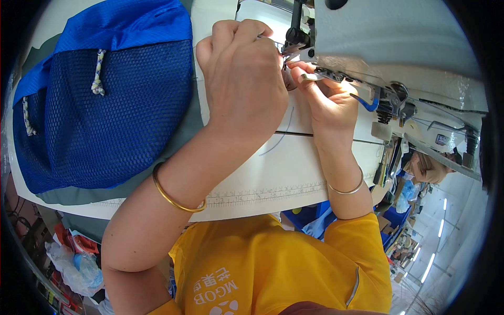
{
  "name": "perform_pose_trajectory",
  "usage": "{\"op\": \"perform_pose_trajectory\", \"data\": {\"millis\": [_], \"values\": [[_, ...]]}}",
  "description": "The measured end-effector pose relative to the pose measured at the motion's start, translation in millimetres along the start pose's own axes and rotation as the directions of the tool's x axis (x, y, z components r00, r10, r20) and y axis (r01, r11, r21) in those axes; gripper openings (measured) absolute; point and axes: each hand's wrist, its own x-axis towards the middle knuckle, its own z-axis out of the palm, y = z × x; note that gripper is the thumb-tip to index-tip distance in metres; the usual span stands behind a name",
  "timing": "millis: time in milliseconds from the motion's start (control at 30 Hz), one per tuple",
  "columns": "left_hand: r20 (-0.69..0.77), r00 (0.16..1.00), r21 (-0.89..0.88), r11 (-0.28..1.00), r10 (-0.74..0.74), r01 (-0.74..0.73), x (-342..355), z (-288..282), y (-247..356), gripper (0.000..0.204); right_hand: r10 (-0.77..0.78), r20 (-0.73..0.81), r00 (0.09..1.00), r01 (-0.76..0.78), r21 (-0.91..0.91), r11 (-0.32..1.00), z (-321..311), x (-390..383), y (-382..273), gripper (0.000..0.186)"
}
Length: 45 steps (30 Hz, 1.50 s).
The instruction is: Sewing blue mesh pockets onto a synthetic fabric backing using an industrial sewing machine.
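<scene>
Both of my hands are at the needle area (294, 48) of a sewing machine (388, 37). My left hand (244, 79) is closed, its back turned up, with the fingertips hidden beside the needle. Just right of the needle, my right hand (331, 94) pinches thumb and forefinger together. Whatever is between either hand's fingers is too small or too hidden to make out. A loose blue thread (286, 134) lies on the white table (252, 178) below the hands. To the left rests a blue bag (115, 110) with mesh pockets and knotted cords.
Grey-green fabric (79, 195) lies under the bag. A ruler strip (262, 194) runs along the table's near edge. The machine's thread tensioner (386, 113) juts out beside my right wrist. Plastic bags (79, 268) sit below the table at the left.
</scene>
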Motion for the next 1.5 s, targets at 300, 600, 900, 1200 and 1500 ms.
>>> {"op": "perform_pose_trajectory", "data": {"millis": [300,600,900,1200,1500], "values": [[0.012,1.000,-0.001,1.000,0.015,-0.015,1.4,-0.3,-0.9,0.008,0.004,-0.004,1.000,-0.004,-0.009,1.000,-0.3,-0.8,0.7,0.018],[-0.071,0.996,-0.092,0.994,0.048,-0.054,3.2,7.6,-5.3,0.003,0.071,-0.024,0.997,-0.070,0.048,0.996,0.0,-1.3,0.4,0.016],[-0.090,0.994,-0.088,0.994,0.058,-0.065,3.3,10.1,-6.2,0.003,0.084,-0.055,0.995,-0.081,0.057,0.995,0.8,0.5,1.3,0.016],[-0.058,0.996,-0.112,0.990,0.074,-0.080,1.9,6.4,-6.3,0.002,0.048,-0.003,0.999,-0.048,0.068,0.997,3.5,2.0,-3.8,0.013],[-0.109,0.993,-0.100,0.994,0.034,-0.045,1.0,10.6,-6.1,0.005,0.046,-0.040,0.998,-0.045,0.031,0.998,2.8,2.7,-1.4,0.017]]}}
